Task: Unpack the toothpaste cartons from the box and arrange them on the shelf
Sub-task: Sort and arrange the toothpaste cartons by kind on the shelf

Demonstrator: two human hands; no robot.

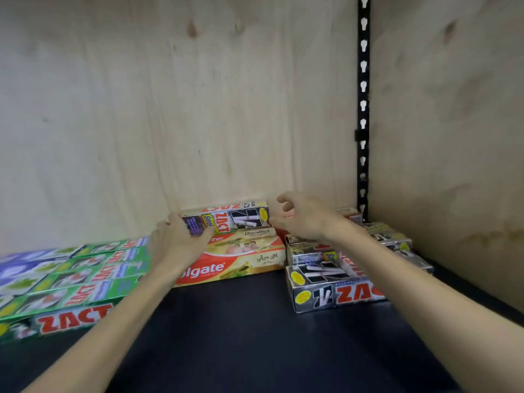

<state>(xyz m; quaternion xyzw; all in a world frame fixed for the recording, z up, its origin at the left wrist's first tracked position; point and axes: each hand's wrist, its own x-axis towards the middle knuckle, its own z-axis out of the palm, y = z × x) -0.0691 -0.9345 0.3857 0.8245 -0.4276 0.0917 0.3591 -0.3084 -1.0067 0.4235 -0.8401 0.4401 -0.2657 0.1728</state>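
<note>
A silver Zact toothpaste carton [235, 218] lies on top of red and yellow Colgate cartons [243, 259] at the back of the dark shelf [241, 336]. My left hand [175, 242] grips the silver carton's left end. My right hand [303, 217] hovers at its right end with fingers loosely curled, thumb close to the carton's corner, holding nothing. Green Zact cartons [85, 279] lie in rows at the left. More silver Zact cartons [334, 285] are stacked at the right.
A plywood back wall [198, 109] and a plywood side wall [453, 137] close the shelf in. A black slotted upright [363, 109] runs down the back right corner. Bare dark shelf lies in front between my forearms.
</note>
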